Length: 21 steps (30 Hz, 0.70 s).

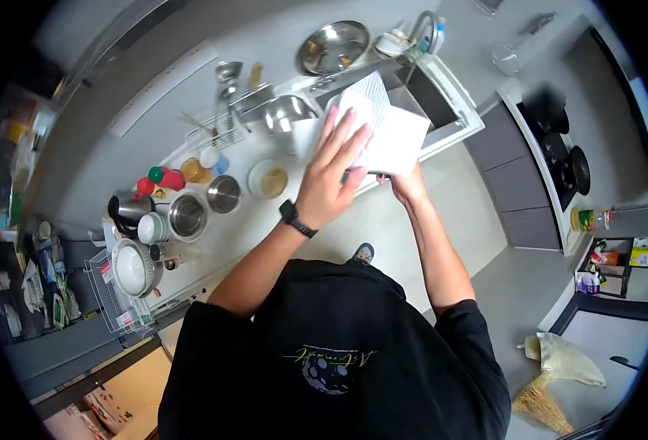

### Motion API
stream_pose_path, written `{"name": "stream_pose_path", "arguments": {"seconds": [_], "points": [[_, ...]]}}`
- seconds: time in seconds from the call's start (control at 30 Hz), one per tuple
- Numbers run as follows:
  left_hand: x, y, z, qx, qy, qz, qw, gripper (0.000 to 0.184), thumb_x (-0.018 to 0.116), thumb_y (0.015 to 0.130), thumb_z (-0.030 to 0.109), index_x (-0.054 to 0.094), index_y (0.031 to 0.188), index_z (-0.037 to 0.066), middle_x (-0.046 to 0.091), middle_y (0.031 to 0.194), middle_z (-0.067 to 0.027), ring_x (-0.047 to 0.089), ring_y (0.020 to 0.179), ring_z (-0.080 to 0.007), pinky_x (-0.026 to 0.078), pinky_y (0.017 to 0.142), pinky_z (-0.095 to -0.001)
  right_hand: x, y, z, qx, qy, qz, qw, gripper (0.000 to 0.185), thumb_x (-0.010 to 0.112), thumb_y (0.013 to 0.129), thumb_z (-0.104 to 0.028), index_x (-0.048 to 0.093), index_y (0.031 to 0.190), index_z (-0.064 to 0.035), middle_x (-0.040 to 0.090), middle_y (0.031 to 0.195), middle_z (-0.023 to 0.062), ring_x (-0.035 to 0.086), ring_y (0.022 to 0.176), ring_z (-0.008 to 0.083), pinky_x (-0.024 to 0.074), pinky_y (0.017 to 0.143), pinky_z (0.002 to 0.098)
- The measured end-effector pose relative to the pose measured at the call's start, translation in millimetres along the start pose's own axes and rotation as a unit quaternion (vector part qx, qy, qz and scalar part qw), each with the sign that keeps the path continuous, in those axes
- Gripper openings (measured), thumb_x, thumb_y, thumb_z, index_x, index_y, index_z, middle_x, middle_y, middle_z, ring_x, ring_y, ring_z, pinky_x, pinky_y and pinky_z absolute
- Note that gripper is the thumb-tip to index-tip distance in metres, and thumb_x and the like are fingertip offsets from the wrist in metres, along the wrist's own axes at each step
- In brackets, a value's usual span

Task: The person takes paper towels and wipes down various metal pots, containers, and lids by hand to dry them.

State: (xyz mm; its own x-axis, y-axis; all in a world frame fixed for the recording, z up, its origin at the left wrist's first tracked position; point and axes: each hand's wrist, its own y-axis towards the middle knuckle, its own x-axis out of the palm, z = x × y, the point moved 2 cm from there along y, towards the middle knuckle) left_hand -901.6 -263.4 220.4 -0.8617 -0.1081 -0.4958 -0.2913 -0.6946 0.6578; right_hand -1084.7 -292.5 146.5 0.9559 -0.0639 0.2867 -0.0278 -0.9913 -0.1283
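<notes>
An open notebook [396, 139] with white pages is in front of me, over the front edge of the counter by the sink. One page with faint lines stands raised in its middle. My left hand [331, 172], wearing a black watch on the wrist, lies over the left-hand pages with its fingers stretched out. From below, my right hand [409, 185] grips the notebook's lower right edge; most of its fingers are hidden under the notebook.
Behind the notebook is the sink [452, 133], with a large steel bowl [333, 48] beyond it. Along the counter at left stand a plate [268, 180], steel pots [189, 215], bottles and bowls. A stove [556, 155] is at right; a broom [542, 403] lies at lower right.
</notes>
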Motion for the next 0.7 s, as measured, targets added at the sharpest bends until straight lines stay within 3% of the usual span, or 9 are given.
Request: {"name": "stream_pose_path", "arguments": {"seconds": [0.03,0.13,0.2,0.3,0.47,0.53,0.6,0.67,0.7], "points": [[20,14,1,-0.006,-0.02,-0.025,0.999,0.049,0.058,0.095,0.011,0.054,0.144,0.003,0.039,0.157,-0.0214,0.03,0.149,-0.0447,0.03,0.119,-0.0493,-23,4,4,0.023,0.006,0.014,1.0,0.01,0.057,0.092,0.002,0.067,0.091,0.0045,0.066,0.068,0.0092,0.059,0.051,0.0138,0.0457,0.046,0.0254],[70,63,-5,-0.07,-0.078,-0.075,0.992,0.043,0.048,0.102,0.013,0.053,0.142,-0.001,0.05,0.148,-0.0234,0.04,0.144,-0.0412,0.033,0.117,-0.044,-91,9,-7,-0.001,-0.042,-0.002,0.999,0.012,0.06,0.096,-0.003,0.067,0.101,0.0057,0.064,0.064,0.0059,0.057,0.047,0.0114,0.0435,0.045,0.0248],[98,84,-7,-0.03,-0.089,-0.131,0.987,0.042,0.049,0.102,0.013,0.053,0.141,-0.001,0.053,0.146,-0.0228,0.042,0.142,-0.0409,0.034,0.117,-0.0438,-124,16,-4,-0.01,-0.031,0.029,0.999,0.012,0.06,0.095,-0.003,0.068,0.101,0.0055,0.065,0.064,0.0059,0.058,0.048,0.0117,0.0436,0.043,0.0256],[137,82,21,0.036,-0.063,-0.062,0.995,0.044,0.052,0.098,0.007,0.055,0.141,-0.001,0.053,0.148,-0.0202,0.04,0.144,-0.042,0.033,0.118,-0.0477,-148,26,-23,-0.053,-0.058,0.113,0.991,0.016,0.055,0.092,0.003,0.069,0.096,0.0072,0.068,0.071,0.0105,0.061,0.05,0.0153,0.0467,0.043,0.028],[148,84,-12,0.068,-0.029,-0.044,0.996,0.043,0.054,0.096,0.004,0.06,0.138,0.0,0.053,0.148,-0.0193,0.041,0.144,-0.0416,0.038,0.115,-0.0481,-167,41,-28,-0.013,-0.094,0.061,0.994,0.021,0.055,0.095,0.002,0.067,0.112,0.0067,0.071,0.079,0.01,0.063,0.053,0.0148,0.0507,0.047,0.0263],[153,83,-21,0.121,-0.053,-0.104,0.986,0.043,0.054,0.095,0.003,0.061,0.137,0.001,0.052,0.149,-0.0186,0.039,0.145,-0.0427,0.037,0.115,-0.0488,-167,54,-42,-0.024,0.056,0.093,0.994,0.02,0.059,0.096,-0.003,0.068,0.112,0.0044,0.071,0.079,0.0088,0.061,0.051,0.0122,0.0506,0.05,0.0245],[161,93,-39,0.106,-0.059,-0.054,0.991,0.038,0.054,0.097,0.005,0.063,0.134,0.001,0.058,0.142,-0.0204,0.05,0.139,-0.0339,0.043,0.11,-0.0432,-182,70,-52,-0.029,0.001,0.068,0.997,0.02,0.061,0.097,-0.006,0.068,0.113,0.0033,0.072,0.081,0.0057,0.064,0.058,0.0101,0.0529,0.058,0.0227],[168,108,-77,-0.148,-0.179,0.0,0.973,0.031,0.054,0.103,0.013,0.066,0.129,0.003,0.07,0.118,-0.0194,0.07,0.103,-0.0279,0.053,0.087,-0.0363,-193,82,-54,0.042,-0.098,-0.059,0.993,0.019,0.059,0.098,-0.005,0.068,0.113,0.0044,0.074,0.087,0.0037,0.067,0.068,0.0082,0.0549,0.064,0.0223],[178,109,-104,-0.252,-0.22,-0.006,0.942,0.029,0.052,0.106,0.018,0.067,0.123,0.0,0.073,0.099,-0.0145,0.069,0.082,-0.0171,0.052,0.073,-0.0319,-187,86,-51,0.026,-0.091,-0.041,0.995,0.019,0.058,0.099,-0.005,0.068,0.112,0.0051,0.074,0.09,0.0042,0.068,0.073,0.0086,0.0555,0.067,0.0224]]}}
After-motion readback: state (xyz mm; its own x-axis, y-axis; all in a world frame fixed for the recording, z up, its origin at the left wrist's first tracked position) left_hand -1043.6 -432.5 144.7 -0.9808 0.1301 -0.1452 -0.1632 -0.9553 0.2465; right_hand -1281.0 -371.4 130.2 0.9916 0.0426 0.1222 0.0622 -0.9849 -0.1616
